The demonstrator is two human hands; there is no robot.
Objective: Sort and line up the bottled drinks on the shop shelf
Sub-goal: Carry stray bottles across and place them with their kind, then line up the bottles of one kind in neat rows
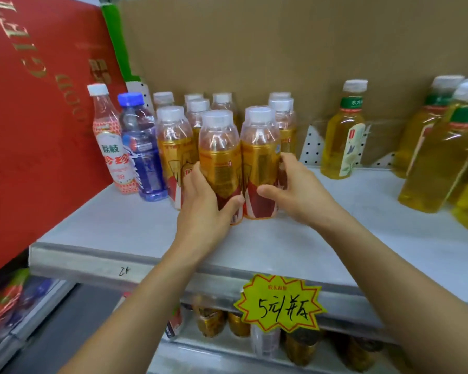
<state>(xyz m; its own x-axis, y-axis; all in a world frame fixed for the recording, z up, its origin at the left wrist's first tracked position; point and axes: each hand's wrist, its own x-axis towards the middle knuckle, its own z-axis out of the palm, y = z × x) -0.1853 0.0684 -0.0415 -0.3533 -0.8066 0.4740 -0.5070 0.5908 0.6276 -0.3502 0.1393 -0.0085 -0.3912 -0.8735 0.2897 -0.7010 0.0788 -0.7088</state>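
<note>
Head view, centre of frame: the left hand (200, 203) curls round the left gold-labelled bottle (220, 157) and the right hand (297, 190) round the right gold-labelled bottle (260, 160). The two bottles touch, fronting a cluster of like bottles on the white shelf (114, 228). Crowding them at left are a blue bottle (143, 155) and a red-and-white bottle (110, 147), beside a red gift box (38, 130). Yellow tea bottles (343, 139) stand apart at right, and a cardboard box (281, 49) closes the back.
</note>
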